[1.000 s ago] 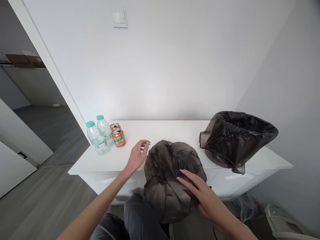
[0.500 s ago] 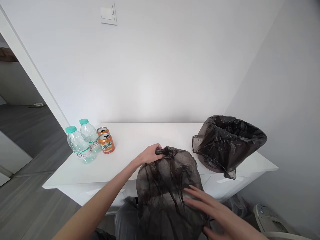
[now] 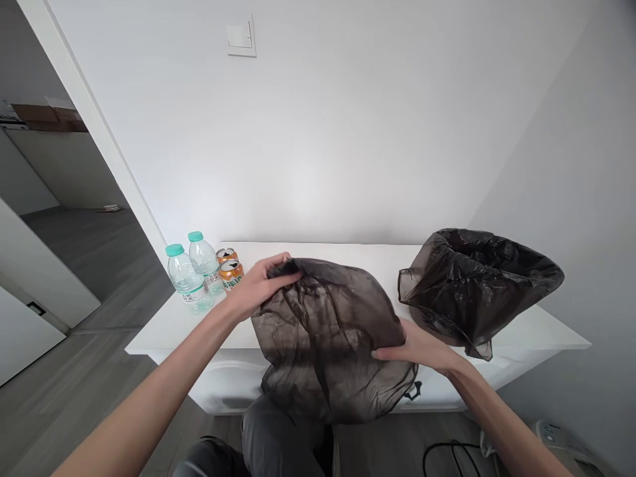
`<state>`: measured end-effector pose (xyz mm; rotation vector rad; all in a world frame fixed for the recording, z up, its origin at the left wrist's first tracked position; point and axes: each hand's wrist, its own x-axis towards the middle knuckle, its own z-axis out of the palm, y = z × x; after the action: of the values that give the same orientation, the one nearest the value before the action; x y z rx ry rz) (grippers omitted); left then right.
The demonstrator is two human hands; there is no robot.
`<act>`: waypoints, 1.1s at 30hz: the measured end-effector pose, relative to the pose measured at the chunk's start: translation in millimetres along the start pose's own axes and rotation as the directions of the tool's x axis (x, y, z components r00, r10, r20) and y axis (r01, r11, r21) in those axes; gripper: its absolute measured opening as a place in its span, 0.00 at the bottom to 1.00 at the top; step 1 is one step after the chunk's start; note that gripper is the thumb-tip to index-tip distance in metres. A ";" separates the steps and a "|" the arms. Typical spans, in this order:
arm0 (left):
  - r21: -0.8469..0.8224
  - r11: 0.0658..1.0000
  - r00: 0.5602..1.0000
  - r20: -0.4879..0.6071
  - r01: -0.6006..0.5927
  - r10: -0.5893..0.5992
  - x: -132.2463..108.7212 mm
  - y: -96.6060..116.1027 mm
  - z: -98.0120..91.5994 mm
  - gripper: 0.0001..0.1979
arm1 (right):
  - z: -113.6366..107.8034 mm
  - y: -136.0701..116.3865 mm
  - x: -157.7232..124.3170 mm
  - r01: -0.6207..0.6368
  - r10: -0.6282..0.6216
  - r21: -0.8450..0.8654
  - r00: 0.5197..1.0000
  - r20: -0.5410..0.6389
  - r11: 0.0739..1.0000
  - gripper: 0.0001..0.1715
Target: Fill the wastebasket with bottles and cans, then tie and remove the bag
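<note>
A thin, see-through black plastic bag [image 3: 332, 338] hangs spread out in front of me, over the front edge of the white cabinet. My left hand [image 3: 261, 286] grips its gathered upper left edge. Around its right side my right hand [image 3: 405, 348] is closed, thumb in front and the other fingers hidden behind the plastic. To the right stands a bin lined with another black bag [image 3: 477, 285], its mouth open and the bag's edge folded over the outside.
Two clear bottles with green caps, a front one [image 3: 187, 281] and a back one [image 3: 205, 262], stand at the left beside two orange cans [image 3: 231, 273]. The white cabinet top [image 3: 517, 331] ends at a front edge. Black cables [image 3: 454, 450] lie on the floor.
My right hand has gone from loose, spread fingers to holding the bag's right side. The bag is lifted and spread wider. The view has shifted left.
</note>
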<state>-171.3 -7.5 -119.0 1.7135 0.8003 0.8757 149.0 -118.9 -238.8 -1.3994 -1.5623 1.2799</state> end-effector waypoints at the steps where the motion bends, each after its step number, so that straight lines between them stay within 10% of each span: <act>1: -0.070 0.997 0.996 -0.085 0.036 -0.042 0.1 -3.6 -5.8 0.17 | 0.1 6.7 5.0 -0.040 0.036 0.068 0.998 0.054 0.997 0.44; 5: -0.194 0.975 0.905 -0.386 0.108 -0.177 7.6 -38.5 -32.0 0.21 | -4.9 19.2 21.3 -0.019 0.055 0.238 0.988 -0.145 0.971 0.32; 9: -0.096 0.966 0.798 -0.548 0.239 -0.252 16.1 -90.4 -48.4 0.20 | -22.5 -1.3 51.2 -0.001 -0.059 -0.127 0.881 -0.469 0.992 0.27; 16: 0.066 0.927 0.801 -0.528 0.370 -0.282 10.7 -144.1 -33.6 0.19 | -51.4 -81.9 114.7 -0.321 -0.192 -0.716 0.823 -0.535 0.620 0.28; 20: 0.319 0.905 0.806 -0.590 0.282 -0.043 2.5 -142.4 -28.0 0.39 | -5.2 -93.8 116.3 -0.141 -0.407 -0.854 0.833 -0.376 0.501 0.39; 24: 0.778 0.629 0.916 -0.245 -0.009 0.316 -2.4 -147.3 -35.6 0.32 | 68.4 -60.1 111.8 0.150 -0.383 -0.847 0.921 -0.067 0.510 0.41; 28: 0.851 0.509 0.991 0.086 -0.129 0.107 -4.4 -172.2 -48.7 0.31 | 98.7 -5.4 123.8 0.043 -0.121 -0.801 0.992 -0.037 0.598 0.52; 33: 0.886 0.457 0.995 0.097 -0.081 -0.013 -3.8 -207.1 -52.5 0.34 | 71.2 39.4 140.5 0.009 -0.075 -0.787 0.996 -0.048 0.617 0.53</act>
<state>-239.5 70.5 -305.9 2.6832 1.3100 0.3456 67.3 -0.8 -314.5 -1.8708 -2.2225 0.4459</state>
